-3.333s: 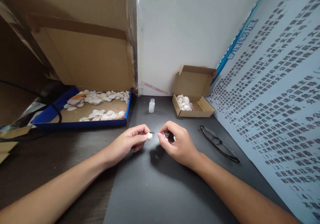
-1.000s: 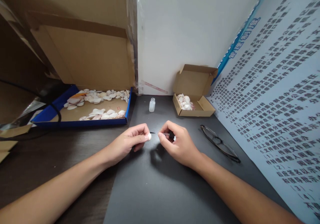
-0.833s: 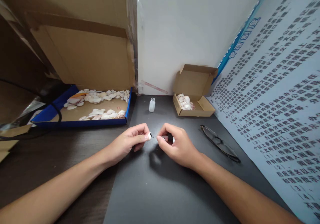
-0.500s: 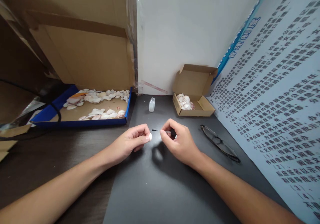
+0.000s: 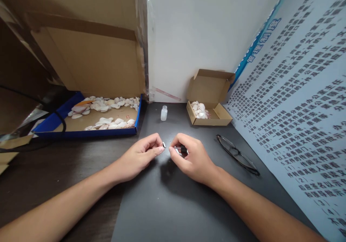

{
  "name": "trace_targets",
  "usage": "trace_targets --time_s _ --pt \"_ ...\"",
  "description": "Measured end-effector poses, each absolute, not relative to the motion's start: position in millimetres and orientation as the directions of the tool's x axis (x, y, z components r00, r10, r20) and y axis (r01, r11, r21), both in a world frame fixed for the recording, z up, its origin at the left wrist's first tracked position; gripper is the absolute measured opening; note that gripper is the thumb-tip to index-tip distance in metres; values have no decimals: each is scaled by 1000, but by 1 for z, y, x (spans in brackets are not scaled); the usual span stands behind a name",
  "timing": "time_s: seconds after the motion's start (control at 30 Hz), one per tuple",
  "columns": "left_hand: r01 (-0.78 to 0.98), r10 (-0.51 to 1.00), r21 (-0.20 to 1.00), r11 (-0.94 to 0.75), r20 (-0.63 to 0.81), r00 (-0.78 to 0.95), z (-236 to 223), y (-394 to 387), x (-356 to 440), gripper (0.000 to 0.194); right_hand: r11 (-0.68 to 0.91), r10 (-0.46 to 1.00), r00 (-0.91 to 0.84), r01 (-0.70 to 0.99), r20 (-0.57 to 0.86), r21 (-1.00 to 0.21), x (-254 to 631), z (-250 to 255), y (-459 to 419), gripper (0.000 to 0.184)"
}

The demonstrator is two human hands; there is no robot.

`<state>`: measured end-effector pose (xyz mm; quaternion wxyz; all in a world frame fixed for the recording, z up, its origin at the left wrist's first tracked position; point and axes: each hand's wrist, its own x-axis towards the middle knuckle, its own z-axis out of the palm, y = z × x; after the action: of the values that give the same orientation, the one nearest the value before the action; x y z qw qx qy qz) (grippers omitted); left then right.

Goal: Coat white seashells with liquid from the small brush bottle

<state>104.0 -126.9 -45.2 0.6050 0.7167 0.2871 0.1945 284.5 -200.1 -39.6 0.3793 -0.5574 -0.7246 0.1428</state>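
Note:
My left hand pinches a small white seashell between thumb and forefinger, mostly hidden by the fingertips. Facing it, my right hand is closed on a small brush with a black cap; its thin stem runs out between the fingertips. Dark bristles lie at the shell's edge, though contact is hard to make out. Behind both hands an uncapped little bottle of whitish liquid stands upright on the dark grey mat.
At the left, a blue-edged cardboard box holds many pale shells. A smaller cardboard box with shells stands back right. Black-framed glasses lie on the right. A black cable hangs at the left.
The brush first pulled back to the right from the shell, then came in close again. My left fingers have turned the shell, which now shows a narrower edge.

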Motion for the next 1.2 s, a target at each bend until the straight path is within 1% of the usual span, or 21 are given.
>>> trace_targets --time_s 0.17,0.4,0.67,0.87,1.03,1.1,1.2 --pt "160 663 980 -115 -44 747 -46 -125 104 24 313 935 -99 681 341 -662 285 -37 -201 8" --pt "204 674 970 -133 -62 736 -43 -127 104 25 277 903 71 656 423 -702 286 -37 -197 11" --pt "191 675 956 -223 10 738 -44 -127 106 27 289 922 4 659 387 -695 283 -37 -199 9" --pt "194 695 958 -211 7 719 -45 -126 105 27 322 922 -56 661 382 -678 286 -35 -200 9" --pt "198 692 953 -229 16 722 -45 -126 105 27 311 883 50 681 466 -663 286 -34 -198 11" --pt "197 694 951 -238 25 719 -45 -126 105 27 302 882 67 679 466 -669 285 -35 -197 10" --pt "191 695 949 -249 37 718 -44 -126 105 27 305 896 36 672 442 -675 284 -37 -197 9"
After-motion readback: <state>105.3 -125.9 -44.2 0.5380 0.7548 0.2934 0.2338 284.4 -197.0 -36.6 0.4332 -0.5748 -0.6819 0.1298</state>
